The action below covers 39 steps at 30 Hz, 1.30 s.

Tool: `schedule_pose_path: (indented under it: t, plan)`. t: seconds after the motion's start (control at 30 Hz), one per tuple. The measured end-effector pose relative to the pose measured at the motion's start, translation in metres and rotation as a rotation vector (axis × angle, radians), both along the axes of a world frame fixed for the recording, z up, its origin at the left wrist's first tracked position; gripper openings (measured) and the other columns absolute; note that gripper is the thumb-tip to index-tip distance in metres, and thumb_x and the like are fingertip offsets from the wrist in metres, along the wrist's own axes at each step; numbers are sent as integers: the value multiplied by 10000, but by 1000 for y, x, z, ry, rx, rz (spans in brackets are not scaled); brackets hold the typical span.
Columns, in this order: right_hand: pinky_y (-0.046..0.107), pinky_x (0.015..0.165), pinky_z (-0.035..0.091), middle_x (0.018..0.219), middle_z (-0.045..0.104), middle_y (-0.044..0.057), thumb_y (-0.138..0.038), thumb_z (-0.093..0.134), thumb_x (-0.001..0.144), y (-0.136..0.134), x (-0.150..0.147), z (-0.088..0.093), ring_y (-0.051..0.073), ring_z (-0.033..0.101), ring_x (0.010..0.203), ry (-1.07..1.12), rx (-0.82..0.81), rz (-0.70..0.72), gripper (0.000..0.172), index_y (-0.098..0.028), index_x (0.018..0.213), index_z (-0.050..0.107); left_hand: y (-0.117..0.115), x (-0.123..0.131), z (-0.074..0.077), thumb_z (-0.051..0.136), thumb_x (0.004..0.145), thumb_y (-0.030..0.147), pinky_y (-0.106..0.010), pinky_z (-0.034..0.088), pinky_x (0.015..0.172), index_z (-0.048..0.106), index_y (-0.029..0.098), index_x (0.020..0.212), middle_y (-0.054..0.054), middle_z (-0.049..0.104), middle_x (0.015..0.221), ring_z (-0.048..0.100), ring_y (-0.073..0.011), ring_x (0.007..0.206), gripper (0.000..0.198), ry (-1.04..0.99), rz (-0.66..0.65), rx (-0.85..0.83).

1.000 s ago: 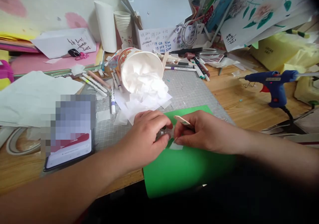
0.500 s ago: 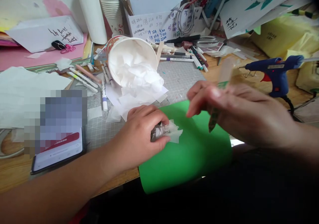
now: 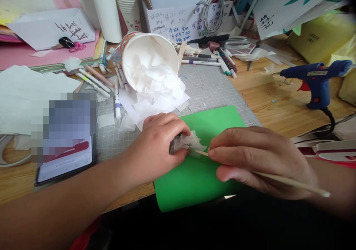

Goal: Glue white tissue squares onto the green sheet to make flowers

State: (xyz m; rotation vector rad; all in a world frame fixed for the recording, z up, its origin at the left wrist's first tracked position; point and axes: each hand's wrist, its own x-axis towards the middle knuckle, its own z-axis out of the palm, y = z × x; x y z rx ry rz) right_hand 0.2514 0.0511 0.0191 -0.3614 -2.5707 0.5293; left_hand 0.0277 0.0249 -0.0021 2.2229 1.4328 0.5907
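The left hand (image 3: 158, 142) lies curled over the near edge of the green sheet (image 3: 194, 185), fingers closed and pinching a small wad of white tissue (image 3: 190, 142) that sticks out from under the fingertips and rests on the green. The right hand (image 3: 258, 161) comes in from the other side, thumb and fingers closed around a thin wooden stick (image 3: 292, 183). The stick's front tip touches the lower edge of the wad, while its long end trails back past the wrist. The green sheet sits partly on the grey cutting mat (image 3: 214, 89) and hangs over the table's near edge. Just behind the left hand, 1 paper cup (image 3: 130, 42) lies on its side, spilling white paper scraps (image 3: 155, 94) onto the mat. A phone (image 3: 65, 165) lies to the left, and a blue glue gun (image 3: 314, 81) stands well off to the right on the wooden table (image 3: 267, 102).
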Motion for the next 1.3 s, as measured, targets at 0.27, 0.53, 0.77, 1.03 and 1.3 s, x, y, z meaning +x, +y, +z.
schedule_pose_path:
  t: [0.27, 0.53, 0.77, 1.03, 1.3]
  plan:
    - [258, 608, 463, 821, 678, 91, -266, 518, 925, 4, -13, -12, 149, 604, 708, -45, 120, 41, 161, -148, 852, 600, -2, -2, -2, 674, 706, 156, -398, 410, 886, 605, 192, 885, -15, 619, 925, 557, -197, 950, 195, -24, -1, 28]
    - [206, 548, 383, 660, 615, 4, -253, 527, 915, 20, -36, -8, 90, 542, 590, -62, -179, -130, 216, -156, 727, 572, 1, -1, 0, 591, 797, 229, -394, 409, 847, 582, 187, 838, -34, 613, 903, 548, -214, 930, 60, -12, -10, -34]
    - [240, 596, 460, 674, 597, 26, -232, 486, 921, 16, -23, -22, 116, 566, 635, 208, -382, -114, 177, -174, 770, 559, 0, -3, -1, 577, 790, 177, -381, 407, 839, 585, 186, 849, -26, 606, 892, 548, -198, 908, 60, 12, -19, 14]
    - [255, 659, 491, 773, 617, 59, -209, 501, 917, 8, -15, -22, 130, 589, 727, 200, -257, -40, 81, -185, 877, 567, 1, -1, -3, 594, 754, 123, -370, 408, 840, 590, 179, 842, -19, 614, 879, 553, -190, 907, 105, -10, -16, 20]
    - [231, 617, 474, 765, 633, 57, -277, 470, 941, 8, -16, -22, 116, 583, 675, 79, -174, -92, 174, -180, 834, 567, 0, -2, -4, 574, 766, 150, -381, 409, 869, 584, 195, 846, -21, 622, 903, 555, -191, 918, 92, -11, -11, 17]
